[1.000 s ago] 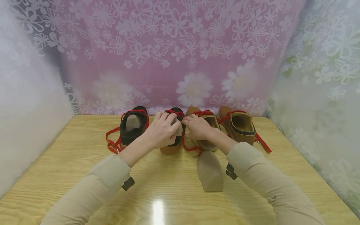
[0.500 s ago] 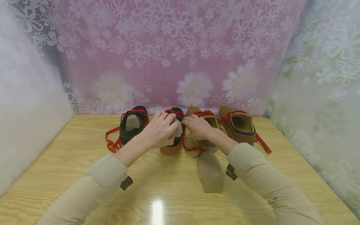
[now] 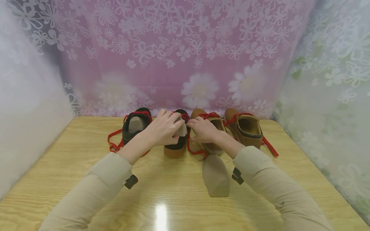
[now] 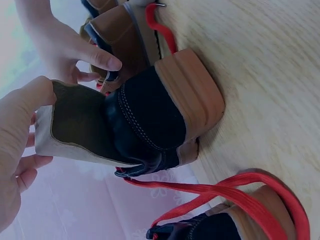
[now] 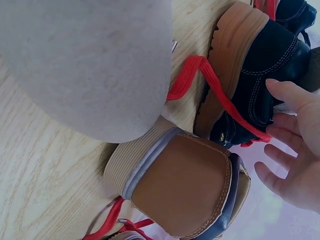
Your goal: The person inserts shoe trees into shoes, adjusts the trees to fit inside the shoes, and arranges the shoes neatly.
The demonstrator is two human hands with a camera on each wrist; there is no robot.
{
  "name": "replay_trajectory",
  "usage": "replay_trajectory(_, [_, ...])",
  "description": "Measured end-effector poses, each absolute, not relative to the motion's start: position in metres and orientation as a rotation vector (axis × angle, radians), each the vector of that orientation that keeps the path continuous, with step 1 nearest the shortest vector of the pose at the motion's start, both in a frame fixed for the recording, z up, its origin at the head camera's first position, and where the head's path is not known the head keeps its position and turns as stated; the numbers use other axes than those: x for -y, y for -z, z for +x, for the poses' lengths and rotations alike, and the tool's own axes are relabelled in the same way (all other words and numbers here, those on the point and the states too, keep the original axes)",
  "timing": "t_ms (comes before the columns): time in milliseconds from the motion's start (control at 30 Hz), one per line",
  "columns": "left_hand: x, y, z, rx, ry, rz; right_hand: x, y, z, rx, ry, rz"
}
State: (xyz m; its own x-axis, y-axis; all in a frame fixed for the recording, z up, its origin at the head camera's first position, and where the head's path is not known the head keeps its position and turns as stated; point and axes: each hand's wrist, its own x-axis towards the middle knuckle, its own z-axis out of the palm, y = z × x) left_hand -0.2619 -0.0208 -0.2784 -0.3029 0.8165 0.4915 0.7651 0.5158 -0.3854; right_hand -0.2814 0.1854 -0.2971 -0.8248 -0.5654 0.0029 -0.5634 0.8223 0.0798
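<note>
My left hand [image 3: 164, 126] grips the heel end of an insole [image 4: 75, 112], which stands up out of a black shoe [image 4: 150, 107] with a tan sole. Its front part is hidden inside the shoe. My right hand [image 5: 300, 135] reaches over a brown shoe [image 3: 216, 128] to the black shoe's side. The thumb tip is right at the black upper, and the fingers are loosely spread near the red lace [image 5: 220, 95]. A second insole [image 3: 215, 176], beige and flat, lies on the table in front of the shoes.
Another black shoe [image 3: 130, 136] with an insole inside stands at the left, its red lace trailing on the table [image 3: 115, 208]. At the right is a second brown shoe [image 3: 251, 138]. A pink flowered cloth [image 3: 173, 64] hangs behind the row.
My left hand has risen slightly with the insole, showing more of the black shoe's heel. The right hand has stayed at the shoe's side.
</note>
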Motion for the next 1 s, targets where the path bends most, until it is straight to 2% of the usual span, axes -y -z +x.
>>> replay_trajectory(1000, [0.037, 0.264, -0.268, 2.296, 0.064, -1.409, -0.186, 0.297, -0.283, 2.992, 0.078, 0.926])
